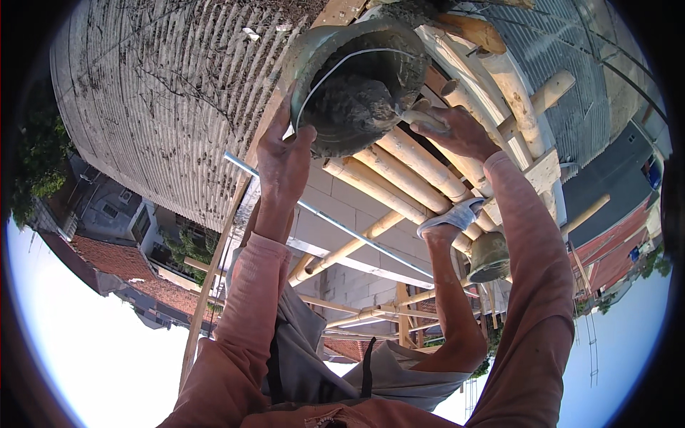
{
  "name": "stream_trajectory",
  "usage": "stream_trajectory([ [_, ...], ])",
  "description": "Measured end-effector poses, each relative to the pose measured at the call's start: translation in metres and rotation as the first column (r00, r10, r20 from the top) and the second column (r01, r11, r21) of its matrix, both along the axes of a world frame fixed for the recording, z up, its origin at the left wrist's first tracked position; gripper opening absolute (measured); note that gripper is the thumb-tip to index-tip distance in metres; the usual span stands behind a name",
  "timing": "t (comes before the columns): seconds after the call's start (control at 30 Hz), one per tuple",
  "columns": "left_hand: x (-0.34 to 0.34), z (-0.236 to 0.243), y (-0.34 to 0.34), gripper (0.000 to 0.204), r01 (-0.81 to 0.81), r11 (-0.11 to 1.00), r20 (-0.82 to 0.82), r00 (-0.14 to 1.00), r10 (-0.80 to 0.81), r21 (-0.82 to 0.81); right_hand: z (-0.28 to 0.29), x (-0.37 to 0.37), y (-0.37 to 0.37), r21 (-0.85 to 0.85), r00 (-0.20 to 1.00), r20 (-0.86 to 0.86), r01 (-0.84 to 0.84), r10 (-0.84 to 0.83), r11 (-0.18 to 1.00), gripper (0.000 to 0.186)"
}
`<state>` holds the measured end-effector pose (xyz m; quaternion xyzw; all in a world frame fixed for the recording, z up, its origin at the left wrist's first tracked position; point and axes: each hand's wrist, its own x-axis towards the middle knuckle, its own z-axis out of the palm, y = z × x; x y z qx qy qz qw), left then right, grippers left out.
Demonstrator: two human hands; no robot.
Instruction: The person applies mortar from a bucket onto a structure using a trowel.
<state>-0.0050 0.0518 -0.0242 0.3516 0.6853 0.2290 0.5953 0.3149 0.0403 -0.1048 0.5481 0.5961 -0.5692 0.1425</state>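
Bamboo scaffold platform carries a worker and a bucket high above the rooftops.

A platform of pale bamboo poles [414,171] laid side by side runs from about 12 o'clock toward 4 o'clock. A foot in a white sandal [451,217] stands on the poles near the centre. Just beside it, toward 4 o'clock, a small grey bucket [489,258] rests on the platform. Slanting bamboo braces [342,250] support it from below, in front of a grey block wall [357,207].

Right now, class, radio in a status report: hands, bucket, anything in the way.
Left hand gripping the bucket rim. Right hand at its other side, grip unclear. Bucket tilted, wet mortar inside. Bamboo poles close beneath; second bucket by the sandalled foot.
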Motion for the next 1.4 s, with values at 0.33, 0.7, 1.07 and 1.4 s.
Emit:
stream_trajectory([
  [0.33,0.003,0.0,0.002,0.064,-0.095,0.994,0.05,0.994,0.097,-0.053,0.002,-0.011,-0.018,-0.112,0.978,-0.1,0.17,-0.181,0.979,0.068],
  [0.7,0.008,-0.001,0.0,0.062,-0.367,0.892,0.111,0.907,0.406,-0.263,0.019,-0.027,-0.036,-0.12,0.92,-0.134,0.354,-0.368,0.928,0.068],
  [1.07,0.0,-0.005,-0.002,0.061,-0.512,0.801,0.083,0.825,0.559,-0.311,0.084,-0.055,-0.061,-0.292,0.469,-0.135,0.823,-0.873,0.487,0.039],
  [1.4,-0.001,-0.005,0.0,0.068,-0.531,0.772,0.075,0.806,0.588,-0.35,0.12,-0.048,-0.029,-0.242,0.11,-0.003,0.964,-0.994,0.107,0.043],
])
